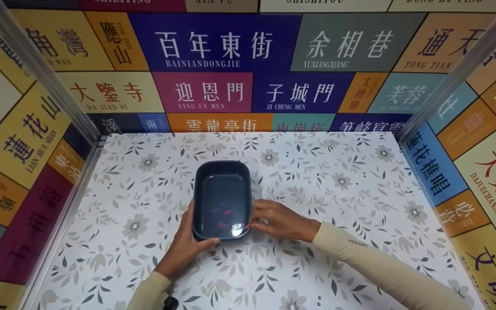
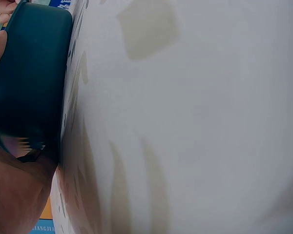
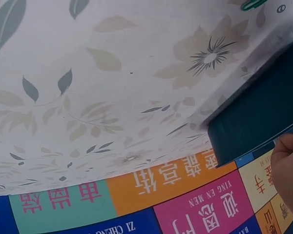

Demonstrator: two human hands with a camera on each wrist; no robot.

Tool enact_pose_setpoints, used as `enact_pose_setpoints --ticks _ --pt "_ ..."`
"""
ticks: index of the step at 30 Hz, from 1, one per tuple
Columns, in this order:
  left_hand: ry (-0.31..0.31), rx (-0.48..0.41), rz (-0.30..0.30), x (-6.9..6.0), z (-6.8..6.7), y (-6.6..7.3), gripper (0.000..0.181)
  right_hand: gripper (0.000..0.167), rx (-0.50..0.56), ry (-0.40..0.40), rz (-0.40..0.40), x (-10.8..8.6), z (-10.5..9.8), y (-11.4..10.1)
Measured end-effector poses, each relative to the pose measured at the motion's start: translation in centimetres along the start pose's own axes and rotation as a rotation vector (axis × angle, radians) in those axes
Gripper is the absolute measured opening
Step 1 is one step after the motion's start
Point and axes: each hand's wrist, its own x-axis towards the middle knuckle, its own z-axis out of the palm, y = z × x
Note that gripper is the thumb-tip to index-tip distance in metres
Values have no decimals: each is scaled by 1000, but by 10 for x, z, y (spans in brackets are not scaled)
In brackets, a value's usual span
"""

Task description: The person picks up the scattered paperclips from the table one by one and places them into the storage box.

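Observation:
A dark blue rectangular container [image 1: 222, 185] with rounded corners stands on the table. Several small pink and blue clips, apparently paper clips [image 1: 228, 212], lie on its floor towards the near end. My left hand [image 1: 187, 243] holds the container at its near left corner, fingers along the outer wall and thumb at the near rim. At the right rim my right hand [image 1: 280, 219] pinches a small pink paper clip [image 1: 247, 227]. The left wrist view has the container's outer side [image 2: 34, 63]; in the right wrist view, what the right fingers hold is out of sight.
Two small reddish paper clips [image 1: 289, 252] lie on the table under the right forearm. A green paper clip [image 3: 254, 4] shows at the top of the right wrist view. White floral cloth [image 1: 338, 206] covers the table, with colourful lettered walls [image 1: 213, 43] around it.

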Motion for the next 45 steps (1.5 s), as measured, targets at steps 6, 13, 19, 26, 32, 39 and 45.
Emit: enact_pose_setpoints --ticks 6,13,19,26,32,39,45 --pt "-8 4 -19 1 -1 1 137 5 11 -41 38 6 -3 -1" --pt "-12 -7 -12 0 -1 1 136 4 -1 -55 27 16 -5 1" --pt "-11 -14 -10 -1 -1 0 132 3 -19 -71 15 23 -5 6" --pt "-8 9 -13 0 -2 0 136 3 -50 -88 28 30 -5 10" --pt "-14 15 -36 -1 -2 1 137 5 -34 -109 58 37 -6 13" --pt "-10 -10 -16 0 -2 0 136 7 -69 -125 67 47 -7 15" --pt "-7 -13 18 0 -1 -2 133 8 -124 -147 90 54 -5 20"
